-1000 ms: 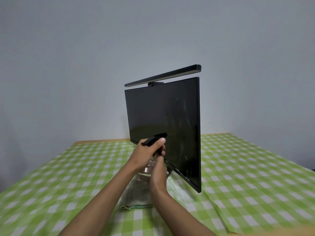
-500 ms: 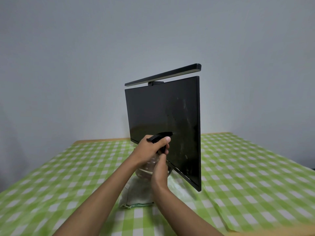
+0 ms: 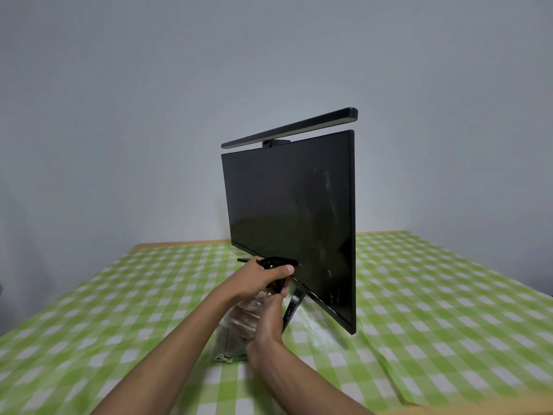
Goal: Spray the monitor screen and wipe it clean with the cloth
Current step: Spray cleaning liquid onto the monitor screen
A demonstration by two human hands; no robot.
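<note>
A black monitor stands on the table, its dark screen turned toward me and speckled with droplets and smears on its right half. In front of its lower edge I hold a clear spray bottle with a black trigger head. My left hand grips the head with a finger on the trigger. My right hand is wrapped around the bottle's body from below. A pale cloth lies on the table under the bottle, mostly hidden by my hands.
A black light bar sits on top of the monitor. The table carries a green and white checked cover, with a wooden edge at the back. A plain grey wall stands close behind. The monitor's stand is just right of my hands.
The bottle and both hands have dropped slightly and eased back toward the screen's lower edge. More droplets show on the right part of the screen.
</note>
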